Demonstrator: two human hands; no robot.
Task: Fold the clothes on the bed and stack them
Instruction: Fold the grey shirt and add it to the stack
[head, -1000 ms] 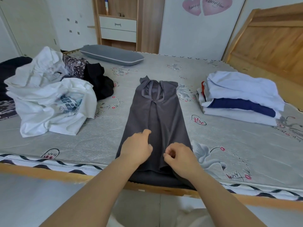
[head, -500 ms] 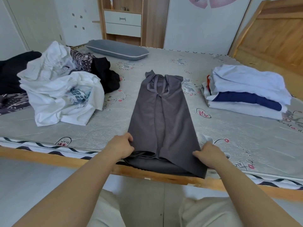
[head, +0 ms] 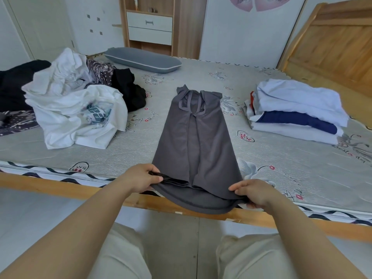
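Note:
A dark grey sleeveless garment (head: 196,141) lies lengthwise on the bed (head: 281,164), its sides folded in to a narrow strip and its straps at the far end. Its near hem hangs over the bed's wooden edge. My left hand (head: 141,179) pinches the hem's left corner. My right hand (head: 254,193) pinches the right corner, and the hem is lifted a little off the mattress. A stack of folded clothes (head: 298,110), white and navy, sits to the right. A heap of unfolded clothes (head: 74,105), white, black and patterned, lies to the left.
A grey pillow (head: 143,60) lies at the far side of the bed. The wooden headboard (head: 332,43) rises at the right. A wooden cabinet with white drawers (head: 150,27) stands behind. My knees in light trousers (head: 247,256) are below the bed's edge.
My hands moved apart from the middle of the garment to its two near corners, took hold of the hem and drew it up and toward me.

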